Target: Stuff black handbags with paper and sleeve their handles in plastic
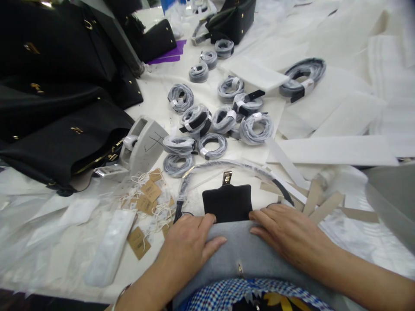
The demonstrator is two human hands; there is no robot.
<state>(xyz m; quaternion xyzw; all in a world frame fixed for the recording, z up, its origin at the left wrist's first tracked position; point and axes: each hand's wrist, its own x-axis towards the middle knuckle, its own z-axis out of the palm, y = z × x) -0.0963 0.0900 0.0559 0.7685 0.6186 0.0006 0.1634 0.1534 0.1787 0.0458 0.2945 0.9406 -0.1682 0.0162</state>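
Observation:
Close to my body is a handbag with a grey lining (233,242), a black closure tab (227,203) with a gold clasp (227,177) and a plastic-wrapped handle (223,164) arching beyond it. My left hand (191,242) pinches the bag's upper edge just left of the tab. On the tab's other side, my right hand (285,229) grips the same edge, thumb on the lining. Both hands' fingertips are partly hidden behind the edge. A small gold fitting (240,270) shows on the lining nearer to me.
Several wrapped strap coils (212,146) lie past the handle. Brown tags (138,242) with white strings and a grey tape dispenser (142,144) are at left, near black handbags (65,142). White paper strips (333,150) and beige card strips (327,207) lie right.

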